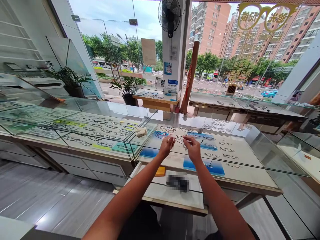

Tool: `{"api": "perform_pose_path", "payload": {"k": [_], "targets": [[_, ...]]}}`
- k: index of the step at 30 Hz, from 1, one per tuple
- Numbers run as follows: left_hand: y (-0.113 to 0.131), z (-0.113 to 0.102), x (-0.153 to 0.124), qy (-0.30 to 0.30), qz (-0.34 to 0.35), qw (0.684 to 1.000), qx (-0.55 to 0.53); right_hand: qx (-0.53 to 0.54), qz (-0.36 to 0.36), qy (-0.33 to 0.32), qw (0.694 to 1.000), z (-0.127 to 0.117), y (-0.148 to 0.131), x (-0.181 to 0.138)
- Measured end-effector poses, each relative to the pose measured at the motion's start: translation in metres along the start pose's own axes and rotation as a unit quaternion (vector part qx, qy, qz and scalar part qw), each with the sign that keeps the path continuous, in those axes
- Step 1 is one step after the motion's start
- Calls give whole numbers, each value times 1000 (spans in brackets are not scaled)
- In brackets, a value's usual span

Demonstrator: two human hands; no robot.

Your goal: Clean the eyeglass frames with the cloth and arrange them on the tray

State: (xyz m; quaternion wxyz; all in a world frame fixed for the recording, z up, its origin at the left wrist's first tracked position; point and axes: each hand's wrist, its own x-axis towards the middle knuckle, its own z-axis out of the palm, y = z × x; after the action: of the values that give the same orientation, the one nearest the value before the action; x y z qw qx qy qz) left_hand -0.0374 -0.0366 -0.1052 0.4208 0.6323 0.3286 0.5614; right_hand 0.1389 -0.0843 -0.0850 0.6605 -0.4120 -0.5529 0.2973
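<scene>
Above the glass display counter, my right hand pinches a thin, dark pair of eyeglasses; a slim temple tip sticks out past the fingers. My left hand is closed just to the left, its fingertips pressed together; whatever may be in them is too small to make out. Below my forearms is a pulled-out white drawer, with a yellow cloth and a dark, pixelated object in it. On the glass to the left lies a crumpled beige cloth.
Rows of eyeglasses and blue cards lie under the glass. Another glass case adjoins on the left. Beyond stand a wooden post, potted plants and a wall fan before large windows.
</scene>
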Motion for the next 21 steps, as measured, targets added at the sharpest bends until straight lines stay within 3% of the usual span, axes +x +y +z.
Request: {"api": "perform_pose_path", "payload": {"k": [4,8,17,21], "targets": [[7,1,4,-95,-130,968,-191,16,4,-39,999,-6,-6,8],[18,-2,4,-162,-183,932,-269,45,30,-50,997,-8,-5,5],[20,-8,1,-172,-198,931,-254,34,62,-94,993,1,-7,-19],[16,-7,-3,-137,-175,959,-179,22,76,-104,991,2,-9,-23]]}}
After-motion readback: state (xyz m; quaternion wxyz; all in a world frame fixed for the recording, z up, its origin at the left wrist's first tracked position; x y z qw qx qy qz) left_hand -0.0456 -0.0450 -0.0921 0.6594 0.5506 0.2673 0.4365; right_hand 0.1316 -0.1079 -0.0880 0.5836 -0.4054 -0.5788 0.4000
